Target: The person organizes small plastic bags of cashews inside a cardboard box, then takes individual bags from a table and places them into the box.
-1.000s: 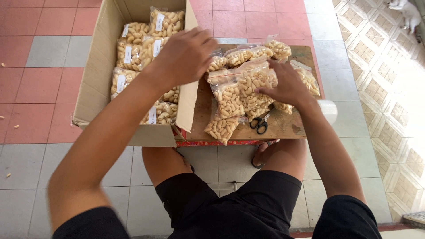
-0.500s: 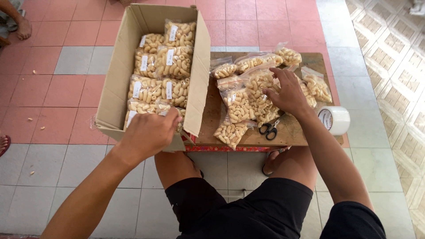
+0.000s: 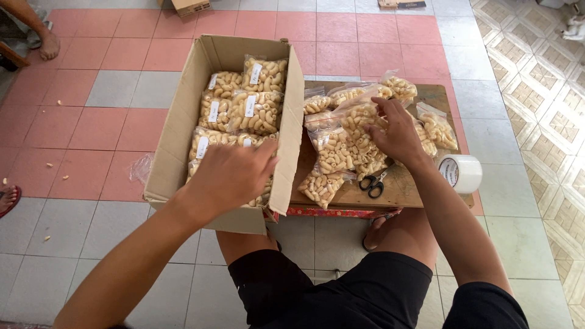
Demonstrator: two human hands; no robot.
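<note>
— Over the tiled floor point(image 3: 109, 91), what stands biggest?

— An open cardboard box point(image 3: 177, 146), flaps up, set on the tiles against the left edge of a low wooden worktop point(image 3: 436, 96). Clear bags of pale curled snacks point(image 3: 253, 109), each with a white label, lie flat in rows inside it.

— And what has changed in the last second?

— The left hand point(image 3: 228, 173) has moved. A second ago it was raised over the box's right wall; half a second ago it had dropped to the near left corner; now it lies low inside the near end, palm down on the packed bags. Its fingers are loosely together and curled forward, pressing on the top bag; whether they pinch anything underneath I cannot tell.

— So a bag has gone in?

— That is my reading: the near row looks fuller, and the hand seems to be settling it flat.

— The right hand?

— The right hand point(image 3: 396, 134) has hardly shifted. It rests on the loose pile of snack bags point(image 3: 341, 149) on the worktop, fingers spread and bent over the top one, gripping its plastic.

— Smaller things?

— A roll of clear tape point(image 3: 460, 173) at the worktop's right edge, and black-handled scissors point(image 3: 372, 183) just beside the pile.
</note>
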